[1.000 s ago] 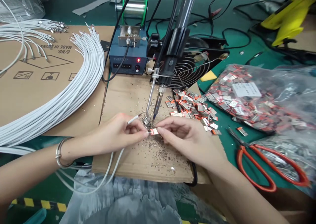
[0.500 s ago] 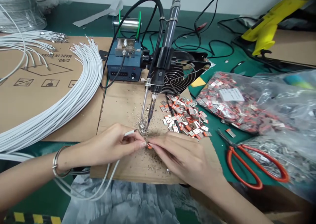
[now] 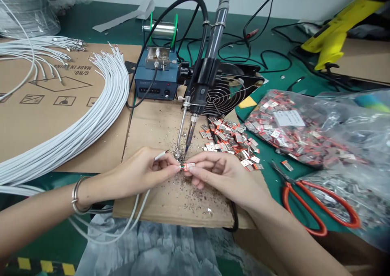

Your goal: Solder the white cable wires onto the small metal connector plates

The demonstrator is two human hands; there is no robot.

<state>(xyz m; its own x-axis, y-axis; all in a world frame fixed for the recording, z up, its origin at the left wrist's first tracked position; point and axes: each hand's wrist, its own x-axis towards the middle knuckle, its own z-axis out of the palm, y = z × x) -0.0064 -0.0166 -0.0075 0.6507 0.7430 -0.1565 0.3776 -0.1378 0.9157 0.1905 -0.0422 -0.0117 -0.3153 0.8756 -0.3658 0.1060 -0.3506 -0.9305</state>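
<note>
Pinched in my left hand (image 3: 152, 168) is the end of a white cable (image 3: 138, 211), with small coloured wires just showing at its tip. A second white piece with a dark end (image 3: 161, 155) lies along my left index finger. My right hand (image 3: 225, 172) grips a silver USB plug (image 3: 190, 166) with orange plastic at its rear, between thumb and fingers. The plug's rear meets the wires; whether they are joined, I cannot tell. Just above both hands is the tip of a soldering iron (image 3: 191, 130), beside a thin metal feed tube (image 3: 182, 132).
Loose USB plugs (image 3: 225, 136) are heaped right of the iron, near a bag of plugs (image 3: 280, 126). Orange-handled scissors (image 3: 317, 203) lie at right. A white cable bundle (image 3: 103, 109) curves at left. Behind stand a blue solder feeder (image 3: 157, 81) and a fan (image 3: 227, 95).
My right hand has turned and its fingers have opened out, so the USB plug now shows. Both hands have moved slightly upward, and the view has shifted a little.
</note>
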